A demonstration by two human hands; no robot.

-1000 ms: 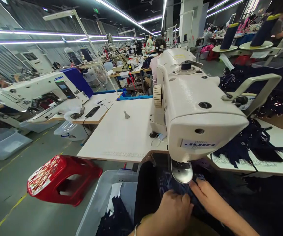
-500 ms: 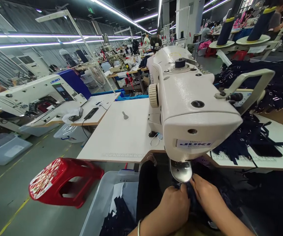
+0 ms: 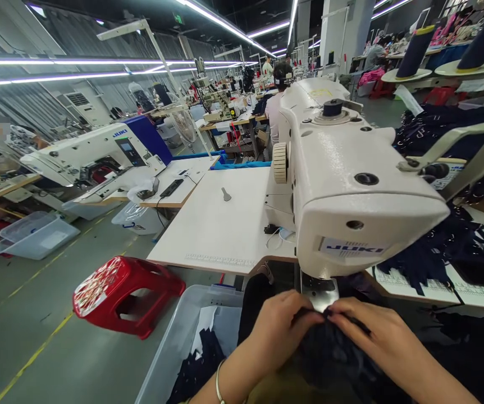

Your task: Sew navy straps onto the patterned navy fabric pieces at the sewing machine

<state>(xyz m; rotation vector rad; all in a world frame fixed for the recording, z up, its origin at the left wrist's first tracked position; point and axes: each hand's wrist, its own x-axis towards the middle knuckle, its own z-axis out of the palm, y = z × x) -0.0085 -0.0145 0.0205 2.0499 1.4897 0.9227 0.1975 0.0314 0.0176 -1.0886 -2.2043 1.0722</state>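
A large white sewing machine [image 3: 364, 185] fills the middle right of the head view, with a shiny metal plate [image 3: 321, 293] at its lower front. Just below that plate, my left hand [image 3: 282, 325] pinches a piece of dark navy fabric [image 3: 324, 342] between thumb and fingers. Close beside it, my right hand [image 3: 370, 322] pinches the same fabric, the two sets of fingertips nearly meeting. The cloth hangs down between my wrists and blends into the dark lap area, so its shape is hard to tell.
A white table [image 3: 208, 224] carries a small grey metal piece [image 3: 225, 194]. Navy strips [image 3: 427, 252] and a dark phone [image 3: 480, 273] lie on the right. A clear bin [image 3: 170, 325] with navy pieces stands lower left, near a red stool [image 3: 130, 297]. Another sewing machine [image 3: 107, 154] stands left.
My hands have turned and come up to the metal plate, fingertips now close together on the fabric. The head view has swung slightly left, so the scene sits further right.
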